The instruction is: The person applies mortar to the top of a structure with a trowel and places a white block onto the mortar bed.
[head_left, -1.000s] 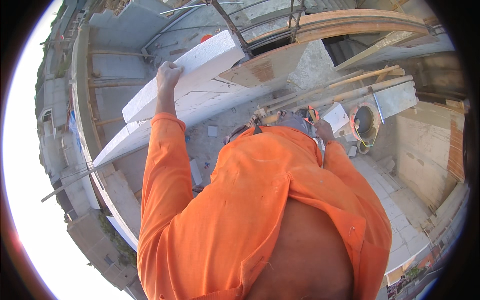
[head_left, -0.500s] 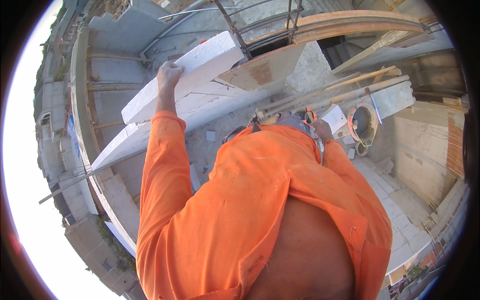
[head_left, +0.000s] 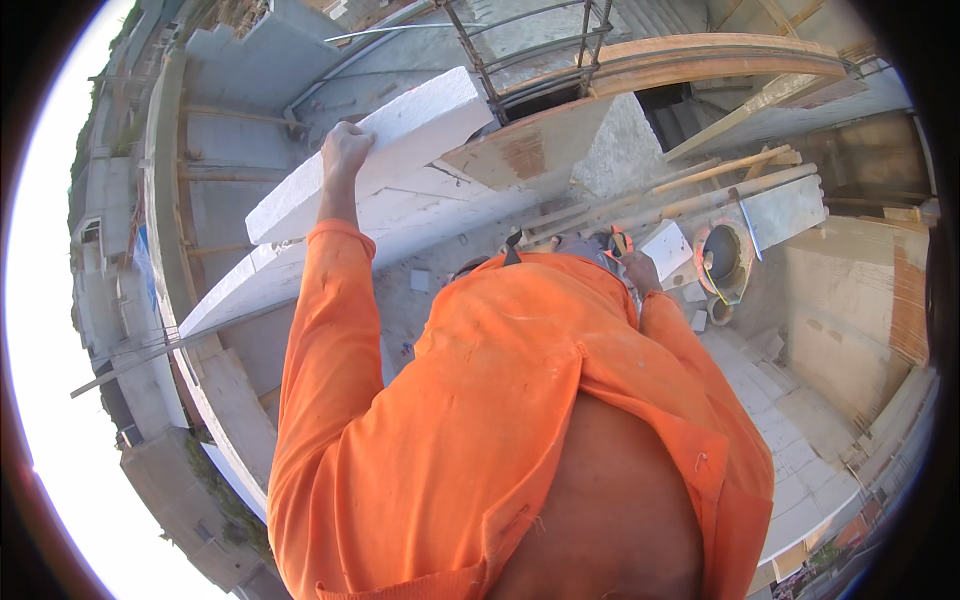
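My left hand (head_left: 346,150) is closed over the upper edge of a long white block (head_left: 400,140) with a rough, grainy face. This block sits tilted on top of a low wall of similar white blocks (head_left: 370,230). Down by my right hip, my right hand (head_left: 638,270) has its fingers curled. Close to it shows a short tan piece like a tool handle (head_left: 621,240) with orange beside it; what the fingers hold is too small to make out.
Steel rebar (head_left: 475,60) rises past the block's right end, beside curved timber boards (head_left: 720,55). Poles (head_left: 720,190) lie to the right, near a round dark bucket (head_left: 724,250) and a smaller white block (head_left: 666,250). A concrete ledge (head_left: 165,200) runs along the left, with buildings below.
My view has shifted slightly. The left hand stays on the white block, and the right hand remains low by my hip, with little visible movement.
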### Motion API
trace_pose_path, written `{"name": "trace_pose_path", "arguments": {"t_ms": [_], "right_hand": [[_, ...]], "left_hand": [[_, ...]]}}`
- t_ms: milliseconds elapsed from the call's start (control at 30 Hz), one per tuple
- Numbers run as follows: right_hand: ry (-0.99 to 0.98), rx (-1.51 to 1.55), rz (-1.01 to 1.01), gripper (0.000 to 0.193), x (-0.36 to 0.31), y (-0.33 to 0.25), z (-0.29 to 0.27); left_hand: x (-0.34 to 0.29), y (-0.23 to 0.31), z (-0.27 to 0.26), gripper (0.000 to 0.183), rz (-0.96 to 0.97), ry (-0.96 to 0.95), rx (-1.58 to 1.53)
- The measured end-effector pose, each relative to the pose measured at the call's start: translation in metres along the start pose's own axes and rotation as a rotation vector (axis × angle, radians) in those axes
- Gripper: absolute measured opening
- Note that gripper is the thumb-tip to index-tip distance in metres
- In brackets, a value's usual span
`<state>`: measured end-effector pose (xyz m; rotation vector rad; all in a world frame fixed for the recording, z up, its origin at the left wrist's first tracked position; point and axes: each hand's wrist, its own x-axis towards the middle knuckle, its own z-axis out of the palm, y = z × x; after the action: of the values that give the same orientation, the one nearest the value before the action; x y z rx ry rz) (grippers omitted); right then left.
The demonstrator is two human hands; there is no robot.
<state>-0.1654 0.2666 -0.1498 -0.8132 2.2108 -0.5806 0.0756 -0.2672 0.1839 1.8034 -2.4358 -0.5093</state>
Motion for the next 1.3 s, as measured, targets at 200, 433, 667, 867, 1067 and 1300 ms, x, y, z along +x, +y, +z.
{"name": "trace_pose_path", "arguments": {"t_ms": [200, 433, 667, 867, 1067, 1300], "right_hand": [[-0.065, 0.154, 0.106, 0.024, -0.013, -0.016, -0.016], [0.078, -0.240, -0.386, 0.016, -0.012, -0.027, -0.036], [-0.063, -0.362, -0.294, 0.019, -0.005, -0.044, -0.047], [-0.143, -0.459, -0.237, 0.024, -0.009, -0.056, -0.056], [-0.067, -0.420, -0.321, 0.020, -0.010, -0.046, -0.052], [-0.078, -0.085, -0.093, 0.023, 0.000, -0.028, -0.036]], "left_hand": [[-0.001, -0.005, 0.000, 0.036, -0.007, 0.015, -0.019], [-0.004, -0.004, 0.002, 0.037, -0.027, 0.018, -0.032], [-0.003, -0.009, 0.003, 0.039, -0.047, 0.026, -0.049], [-0.003, -0.007, 0.004, 0.038, -0.059, 0.020, -0.045], [-0.003, -0.001, 0.001, 0.038, -0.051, 0.001, -0.017], [-0.002, -0.001, 0.001, 0.038, -0.053, 0.005, -0.030]]}}
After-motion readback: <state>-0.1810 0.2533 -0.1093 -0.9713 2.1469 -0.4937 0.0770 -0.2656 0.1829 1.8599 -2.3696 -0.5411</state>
